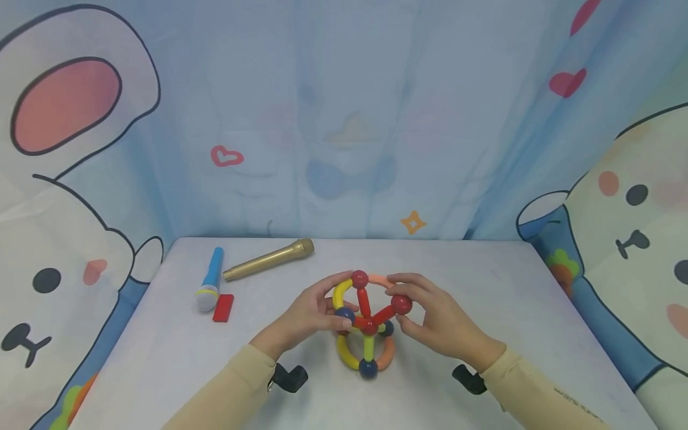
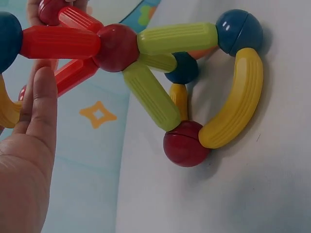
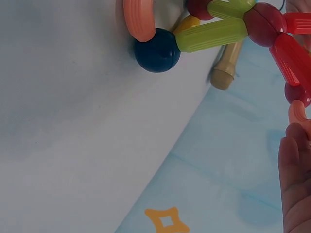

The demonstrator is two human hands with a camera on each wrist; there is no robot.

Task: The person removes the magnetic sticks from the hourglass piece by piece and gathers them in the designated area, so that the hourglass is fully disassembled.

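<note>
Yellow side: left hand point(image 1: 307, 312) grips the frame point(image 1: 369, 326) at a blue ball point(image 1: 344, 313), thumb in front, the other fingers round the back by the upper yellow arc point(image 1: 340, 294).
Red ball: right hand point(image 1: 438, 313) pinches this outer ball point(image 1: 401, 304), thumb below, with fingers also at the upper orange arc point(image 1: 378, 280).
Hub: a darker red ball point(image 2: 116, 47) in the middle of the frame, three red rods point(image 2: 60, 42) leading up and out, three green rods point(image 2: 177, 38) leading down.
Top: another red ball point(image 1: 359, 278) at the back, between the two upper arcs.
Base: lower yellow arc point(image 1: 346, 352) and lower orange arc point(image 1: 386, 354) meet at the front blue ball point(image 1: 368, 368).
Table: white top point(image 1: 484, 280), the frame at its middle, towards the person; whether every base ball touches it, I cannot tell.
Left of the frame: gold mic point(image 1: 269, 260), blue mic point(image 1: 212, 278) and red block point(image 1: 223, 308), the block just beside the blue mic's head.
Sleeves: beige point(image 1: 223, 388), a black wrist camera point(image 1: 290, 378) at each cuff.
Behind: pale blue curtain point(image 1: 349, 71) printed with hearts.
</note>
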